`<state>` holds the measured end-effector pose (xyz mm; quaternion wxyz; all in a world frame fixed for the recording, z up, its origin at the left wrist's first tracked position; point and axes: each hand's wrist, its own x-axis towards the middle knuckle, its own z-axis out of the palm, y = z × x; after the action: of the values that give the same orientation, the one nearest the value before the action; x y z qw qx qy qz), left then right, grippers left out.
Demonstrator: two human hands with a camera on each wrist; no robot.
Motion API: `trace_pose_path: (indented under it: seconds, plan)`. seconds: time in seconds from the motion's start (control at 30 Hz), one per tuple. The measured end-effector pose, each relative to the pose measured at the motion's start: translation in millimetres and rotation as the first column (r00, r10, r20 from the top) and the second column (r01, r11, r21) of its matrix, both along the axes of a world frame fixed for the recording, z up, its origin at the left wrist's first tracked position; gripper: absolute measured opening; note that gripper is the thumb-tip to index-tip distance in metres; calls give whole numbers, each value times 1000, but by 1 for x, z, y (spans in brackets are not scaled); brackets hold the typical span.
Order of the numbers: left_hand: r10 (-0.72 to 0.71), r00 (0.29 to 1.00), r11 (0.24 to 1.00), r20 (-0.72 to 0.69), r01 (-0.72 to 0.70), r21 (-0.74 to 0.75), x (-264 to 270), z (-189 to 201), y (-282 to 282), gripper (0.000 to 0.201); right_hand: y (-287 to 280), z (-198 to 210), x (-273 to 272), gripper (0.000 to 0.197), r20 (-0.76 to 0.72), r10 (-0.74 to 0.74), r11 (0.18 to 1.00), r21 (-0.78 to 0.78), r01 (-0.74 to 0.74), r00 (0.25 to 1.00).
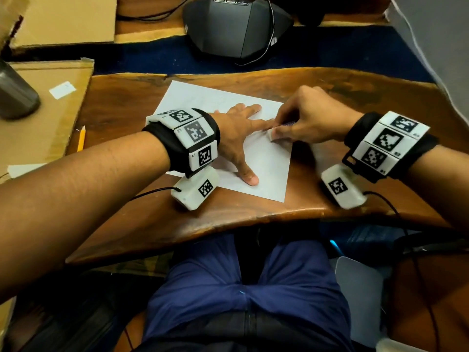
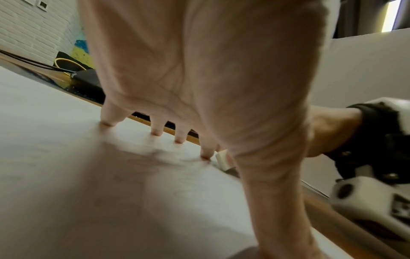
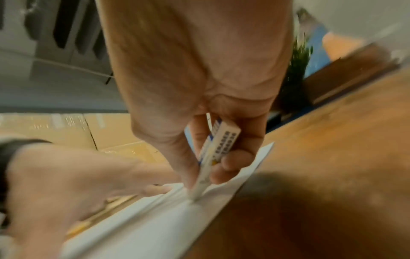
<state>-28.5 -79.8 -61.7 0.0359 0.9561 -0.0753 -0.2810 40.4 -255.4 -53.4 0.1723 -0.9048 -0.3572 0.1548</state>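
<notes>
On the wooden table [image 1: 127, 224], pressing a white sheet of paper [image 1: 264, 171] flat with the left hand [image 1: 236, 138]: fingers [image 2: 156, 128] straight and spread, tips down on the sheet, thumb splayed toward its near edge. Pinching a white eraser [image 3: 218, 145] in a blue-printed sleeve between thumb and curled fingers of the right hand [image 1: 309, 118]. Holding it tilted, bare end touching the paper near the sheet's right edge, just beside the left forefinger. Low ridges in the paper at that end. Off to the left, well apart from the sheet, a yellow pencil [image 1: 81, 137] lying by cardboard [image 1: 50, 118]
</notes>
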Motion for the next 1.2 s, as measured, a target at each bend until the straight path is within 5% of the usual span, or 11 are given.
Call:
trace_pose_path:
  seconds: [0.17,0.3,0.43,0.57,0.7,0.83,0.97,1.1,1.2]
  plan:
    - [1,1000,1000,-2,-1,2,-1,0,0,137,8,-2,-17,15,-80,140,989,-25,-142,987]
    - [2,1000,1000,11,-1,-9,-1,-1,1,136,-3,2,5,18,-41,-40,999,-3,40,998]
    - [-1,1000,1000,13,2,-28,0,-3,2,137,4,-3,-18,14,-79,150,988,-29,-153,985]
    - [-2,1000,1000,7,2,-24,-1,-3,1,137,-5,-2,6,19,-55,-68,998,-3,68,996]
    - [-4,1000,1000,1,5,-25,-1,-2,2,137,3,-5,-17,17,-67,135,990,-18,-136,989]
    - [-1,1000,1000,5,1,-27,0,-2,2,137,-4,-2,4,18,-64,-32,999,-2,32,997]
    - [-4,1000,999,0,4,-36,-1,-2,2,137,6,-3,-19,16,-80,166,985,-34,-169,983]
    - [3,1000,1000,-4,-3,-26,-1,-1,1,137,-6,3,6,17,-60,-29,999,-27,28,998]
    - [0,1000,1000,-6,0,-23,-1,-1,3,138,-1,-2,-11,15,-57,84,996,-21,-86,995]
